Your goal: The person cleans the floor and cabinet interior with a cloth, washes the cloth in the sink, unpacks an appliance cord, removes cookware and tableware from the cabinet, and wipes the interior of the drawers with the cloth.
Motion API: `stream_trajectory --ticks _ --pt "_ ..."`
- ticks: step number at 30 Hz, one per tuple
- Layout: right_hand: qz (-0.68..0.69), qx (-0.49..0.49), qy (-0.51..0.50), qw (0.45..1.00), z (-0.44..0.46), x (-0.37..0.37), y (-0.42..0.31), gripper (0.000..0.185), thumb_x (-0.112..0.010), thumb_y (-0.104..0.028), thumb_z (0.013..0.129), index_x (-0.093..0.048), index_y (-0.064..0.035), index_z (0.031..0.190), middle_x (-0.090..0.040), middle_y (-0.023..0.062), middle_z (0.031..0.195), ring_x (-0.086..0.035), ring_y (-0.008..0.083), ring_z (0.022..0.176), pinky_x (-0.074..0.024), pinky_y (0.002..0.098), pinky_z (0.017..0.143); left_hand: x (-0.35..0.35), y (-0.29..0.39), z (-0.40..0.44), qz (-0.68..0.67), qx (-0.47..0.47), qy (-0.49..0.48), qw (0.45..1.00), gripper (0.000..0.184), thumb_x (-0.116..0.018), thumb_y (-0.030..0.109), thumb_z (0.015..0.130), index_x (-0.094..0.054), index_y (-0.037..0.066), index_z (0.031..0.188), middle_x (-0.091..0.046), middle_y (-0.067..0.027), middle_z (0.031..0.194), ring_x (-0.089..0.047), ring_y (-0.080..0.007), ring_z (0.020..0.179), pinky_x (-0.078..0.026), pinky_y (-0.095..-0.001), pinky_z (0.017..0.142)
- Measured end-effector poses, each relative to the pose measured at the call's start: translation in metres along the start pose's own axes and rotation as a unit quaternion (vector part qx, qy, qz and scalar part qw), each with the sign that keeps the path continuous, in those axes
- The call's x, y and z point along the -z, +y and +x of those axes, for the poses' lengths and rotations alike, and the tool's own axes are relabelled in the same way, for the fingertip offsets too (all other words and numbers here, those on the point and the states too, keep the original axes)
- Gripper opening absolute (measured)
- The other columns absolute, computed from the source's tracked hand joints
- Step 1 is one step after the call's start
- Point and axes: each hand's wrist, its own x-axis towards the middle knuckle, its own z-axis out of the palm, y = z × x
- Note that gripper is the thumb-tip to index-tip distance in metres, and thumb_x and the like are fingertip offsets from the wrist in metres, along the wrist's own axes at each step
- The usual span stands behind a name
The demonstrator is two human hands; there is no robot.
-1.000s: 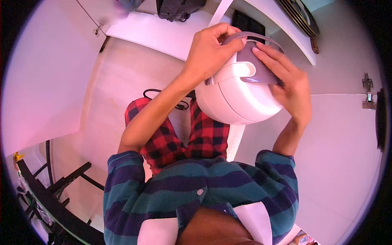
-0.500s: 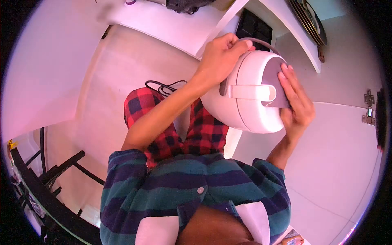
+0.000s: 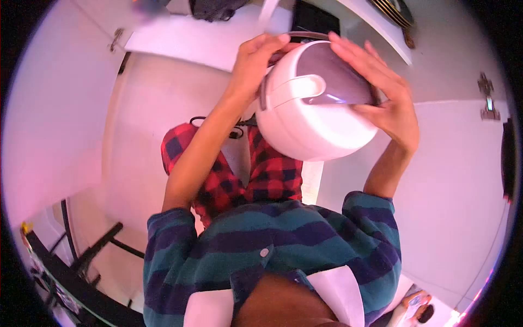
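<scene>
A rounded white rice cooker (image 3: 318, 128) with a dark grey panel and a white tab is held up in front of me, tilted, above my knees. My left hand (image 3: 253, 62) is closed around one end of its grey carrying handle (image 3: 308, 35), at the far left side. On the other side my right hand (image 3: 387, 90) presses against the dark panel and the white body, fingers stretched along it and thumb lower down. A black cord (image 3: 235, 132) shows behind my left forearm; its far end is hidden.
A white shelf (image 3: 182, 41) carries a black bag (image 3: 215, 8) at the back. A dark flat object (image 3: 316, 19) stands behind the cooker, with stacked plates (image 3: 395, 11) on a higher shelf. A white cabinet door with a metal hinge (image 3: 488, 98) is at right. Black metal legs (image 3: 98, 248) stand lower left.
The rice cooker has moved up and left and turned, so its dark panel faces me more. Both hands moved with it; my right hand shifted up along the panel.
</scene>
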Motion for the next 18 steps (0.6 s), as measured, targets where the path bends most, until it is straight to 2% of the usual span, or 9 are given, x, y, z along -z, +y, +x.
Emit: stream_trajectory --ticks 3,5,6,9,10,13,16,18 --pt "-0.027 0.020 0.027 0.999 -0.007 0.007 0.012 0.069 -0.069 -0.008 0.050 -0.053 -0.0149 0.117 -0.047 0.0053 0.125 -0.040 0.0281 0.119 -0.0239 0.0461 0.101 -0.006 0.000 0.005 0.004 0.015 -0.026 1.000 0.022 -0.057 0.025 0.081 -0.057 0.003 0.082 -0.059 -0.0038 0.075 -0.054 -0.0096 0.064 -0.043 -0.0211 0.059" --pt "-0.003 0.003 0.051 0.999 -0.011 0.003 0.016 0.067 -0.068 -0.007 0.049 -0.055 -0.0144 0.115 -0.049 0.0054 0.123 -0.042 0.0281 0.117 -0.0252 0.0455 0.101 -0.004 0.001 0.008 0.016 0.022 -0.027 0.999 0.022 -0.056 0.025 0.082 -0.057 0.003 0.082 -0.059 -0.0029 0.075 -0.053 -0.0085 0.063 -0.043 -0.0197 0.057" --pt "0.094 -0.031 0.065 0.993 -0.015 -0.005 0.019 0.064 -0.067 -0.005 0.049 -0.058 -0.0145 0.112 -0.051 0.0052 0.121 -0.043 0.0279 0.116 -0.0262 0.0444 0.100 -0.002 0.000 0.011 0.024 0.011 -0.023 0.999 0.022 -0.056 0.025 0.082 -0.056 0.003 0.082 -0.058 -0.0018 0.073 -0.053 -0.0070 0.061 -0.042 -0.0186 0.055" --pt "0.071 0.015 0.049 0.996 -0.017 -0.010 0.016 0.061 -0.067 -0.005 0.049 -0.059 -0.0129 0.109 -0.052 0.0058 0.119 -0.044 0.0274 0.114 -0.0240 0.0472 0.101 0.004 0.004 0.011 0.086 0.010 -0.042 0.995 0.022 -0.055 0.026 0.083 -0.056 0.004 0.081 -0.058 -0.0012 0.073 -0.053 -0.0063 0.061 -0.042 -0.0188 0.055" --pt "0.022 0.041 0.008 0.999 -0.013 -0.006 0.013 0.059 -0.066 -0.008 0.049 -0.060 -0.0122 0.108 -0.053 0.0069 0.118 -0.044 0.0279 0.115 -0.0190 0.0522 0.101 0.004 0.006 0.009 0.101 0.004 -0.057 0.993 0.022 -0.056 0.027 0.083 -0.055 0.005 0.079 -0.058 -0.0003 0.073 -0.052 -0.0055 0.061 -0.042 -0.0187 0.055" --pt "0.067 0.084 -0.032 0.994 -0.012 -0.007 0.021 0.059 -0.065 -0.016 0.049 -0.060 -0.0127 0.108 -0.052 0.0072 0.119 -0.042 0.0290 0.116 -0.0127 0.0543 0.101 0.004 0.007 0.009 0.108 0.014 -0.082 0.991 0.023 -0.057 0.028 0.083 -0.056 0.005 0.080 -0.057 0.0005 0.071 -0.051 -0.0048 0.060 -0.041 -0.0187 0.054" --pt "0.005 0.094 0.001 0.996 -0.013 -0.002 0.013 0.060 -0.063 -0.023 0.050 -0.059 -0.0122 0.110 -0.051 0.0082 0.120 -0.041 0.0317 0.117 -0.0102 0.0523 0.102 0.000 0.008 0.007 0.097 0.029 -0.056 0.993 0.024 -0.057 0.029 0.082 -0.056 0.005 0.080 -0.056 0.0009 0.070 -0.050 -0.0052 0.060 -0.040 -0.0191 0.053" --pt "0.111 0.120 -0.048 0.985 -0.015 0.011 -0.013 0.057 -0.062 -0.024 0.054 -0.059 -0.0101 0.109 -0.051 0.0106 0.120 -0.040 0.0326 0.117 -0.0109 0.0514 0.102 0.004 0.009 0.010 0.109 0.037 -0.045 0.992 0.025 -0.057 0.029 0.082 -0.057 0.004 0.083 -0.057 0.0003 0.072 -0.051 -0.0059 0.061 -0.041 -0.0192 0.054"
